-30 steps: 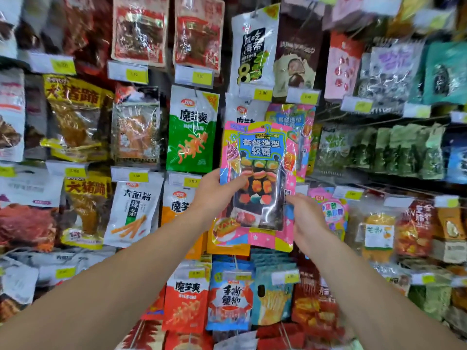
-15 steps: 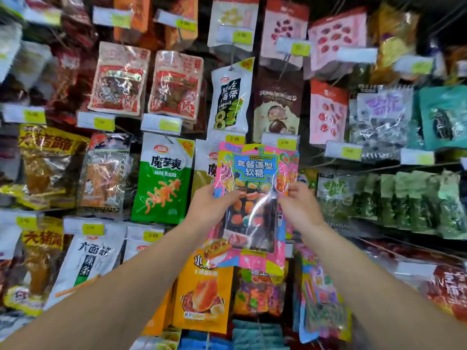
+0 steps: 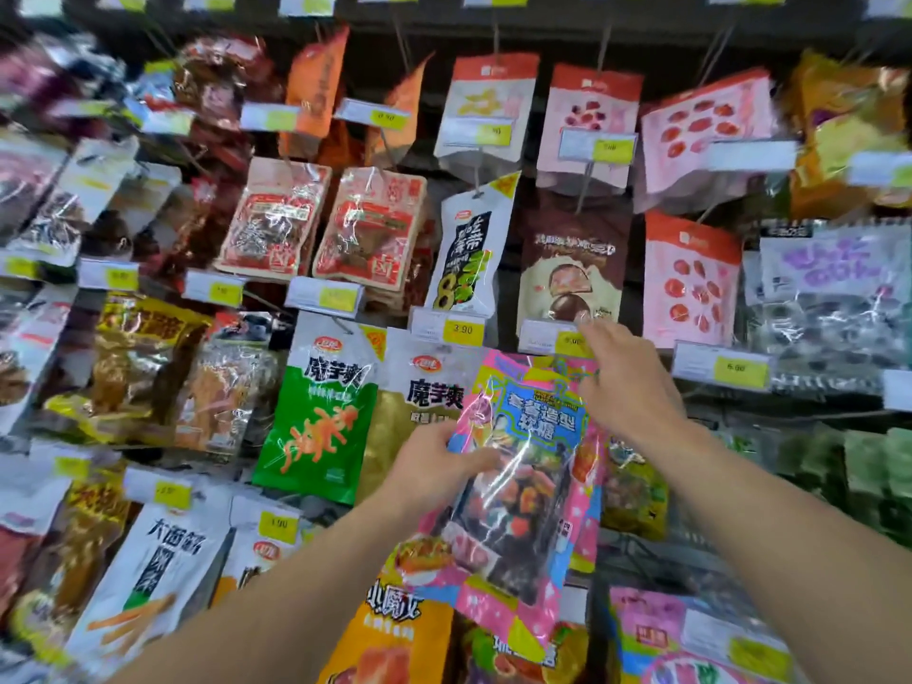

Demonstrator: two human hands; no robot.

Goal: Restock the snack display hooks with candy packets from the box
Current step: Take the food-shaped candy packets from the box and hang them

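A pink and blue candy packet with a clear window hangs tilted in front of the snack display. My left hand grips its left edge at mid height. My right hand is at the packet's top right corner, its fingers reaching up to the price tag at the end of a hook. Whether the right hand pinches the packet's top I cannot tell. The box is out of view.
Hooks full of snack packets cover the wall: a green konjac packet to the left, a white seaweed packet above, a brown chocolate packet above right, pink packets further right. Yellow price tags stick out from the hook ends.
The view has tilted upward. My right hand has gone from the packet's right side up to its top corner and the price tag. The packet now tilts more to the right.
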